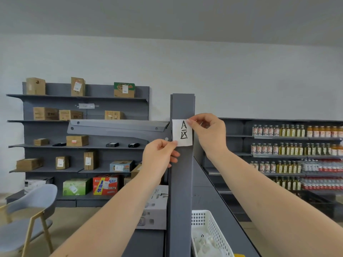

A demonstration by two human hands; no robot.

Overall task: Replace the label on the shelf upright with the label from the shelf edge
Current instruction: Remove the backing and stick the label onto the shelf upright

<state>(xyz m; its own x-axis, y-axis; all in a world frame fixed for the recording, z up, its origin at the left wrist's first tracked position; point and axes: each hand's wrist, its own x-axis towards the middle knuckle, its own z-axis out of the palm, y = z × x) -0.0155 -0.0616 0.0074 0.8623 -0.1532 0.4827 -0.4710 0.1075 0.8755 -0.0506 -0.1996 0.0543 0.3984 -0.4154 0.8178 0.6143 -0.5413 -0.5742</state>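
far left of the frame there is a grey chair (27,210) with gold legs, and behind it a wall shelf (78,145) carrying cardboard boxes. moving toward the middle, the left hand (159,154) reaches up from the lower left, its thumb and forefinger pressed together on the lower left corner of the label (182,132). this grip is a pinch on the paper's edge, the other fingers curled below.

the label sits at centre frame, flat against the face of the grey shelf upright (181,182), a white slip with black handwritten marks. it looks light, thin and limp, so it will likely crease or tear if pulled hard from 1 corner; peeling slowly from opposite corners, close to the surface, seems the safer hold. whether adhesive holds it on cannot be told.

just to its right, the right hand (207,130) comes in from the lower right and pinches the label's upper right corner between thumb and forefinger, so 2 diagonal corners are held. no other label shows clearly on a shelf edge.

lower centre-right, a white perforated basket (209,225) rests on the shelf beside the upright. at the far right, shelves hold rows of bottles (297,130).
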